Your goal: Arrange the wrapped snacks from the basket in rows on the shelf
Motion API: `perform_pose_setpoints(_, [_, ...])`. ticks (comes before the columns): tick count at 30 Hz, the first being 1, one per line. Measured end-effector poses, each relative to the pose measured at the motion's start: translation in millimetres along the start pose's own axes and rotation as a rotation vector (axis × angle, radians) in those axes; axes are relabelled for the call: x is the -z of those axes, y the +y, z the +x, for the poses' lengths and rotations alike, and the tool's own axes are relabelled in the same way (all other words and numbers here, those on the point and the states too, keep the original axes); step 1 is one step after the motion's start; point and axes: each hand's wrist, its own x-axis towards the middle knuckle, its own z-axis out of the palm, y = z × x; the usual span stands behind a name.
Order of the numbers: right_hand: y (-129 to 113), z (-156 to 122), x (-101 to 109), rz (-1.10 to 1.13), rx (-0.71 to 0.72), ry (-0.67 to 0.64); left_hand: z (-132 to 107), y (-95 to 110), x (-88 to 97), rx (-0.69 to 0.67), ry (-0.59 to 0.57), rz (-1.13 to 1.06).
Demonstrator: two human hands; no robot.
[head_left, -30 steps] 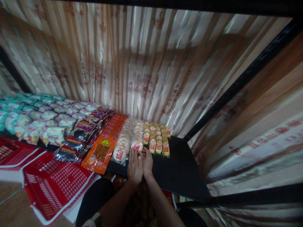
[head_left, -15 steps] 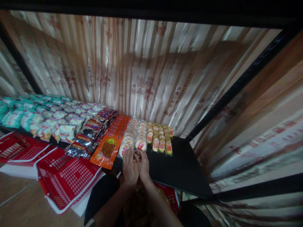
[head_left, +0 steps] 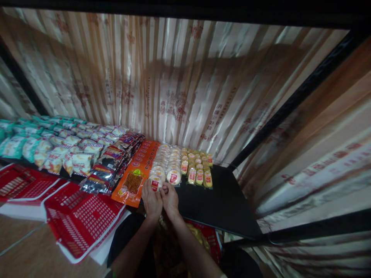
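In the head view, both hands are at the front end of a row of round white crackers in clear wrappers with red labels. My left hand [head_left: 152, 201] is closed at the left and lower edge of the front cracker packet [head_left: 155, 183]. My right hand [head_left: 170, 198] pinches at that packet's lower right edge, its thumb and fingertips close to the left hand. The exact grip under the fingers is partly hidden. A second row of cracker packets [head_left: 174, 177] lies just right. An orange pouch of brown sticks [head_left: 131, 183] lies left of my left hand.
Small yellow-wrapped cakes [head_left: 199, 176] stand in rows on the black shelf [head_left: 214, 204]. Dark snack bags [head_left: 102, 173], white bags [head_left: 82, 163] and green bags [head_left: 17, 146] line the left. Red baskets [head_left: 84, 216] sit below. A black post [head_left: 290, 100] slants at right before curtains.
Both hands have shifted slightly left along the shelf front, to the left cracker row. The front packet of that row shows more between them, and the fingers have spread a little apart.
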Motion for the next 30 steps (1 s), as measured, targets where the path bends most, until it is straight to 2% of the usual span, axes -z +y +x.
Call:
perform_pose_setpoints(4, [-2, -2, 8, 0.099, -0.032, 0.038, -4, 13, 5.9, -0.039, 0.012, -0.021])
perform_pose_setpoints(7, [2, -3, 19, 0.143, -0.033, 0.084, -9, 25, 4.3, -0.043, -0.036, -0.039])
perform_pose_setpoints(15, [22, -1, 53, -0.009, -0.080, 0.178, -25, 45, -24.8, -0.069, -0.204, -0.128])
perform_pose_setpoints(22, [28, 9, 58, -0.145, -0.104, 0.177, -20, 46, -41.1, -0.084, -0.290, -0.113])
perform_pose_setpoints(30, [27, 16, 55, -0.288, -0.103, 0.158, -22, 39, -43.2, -0.111, -0.283, -0.135])
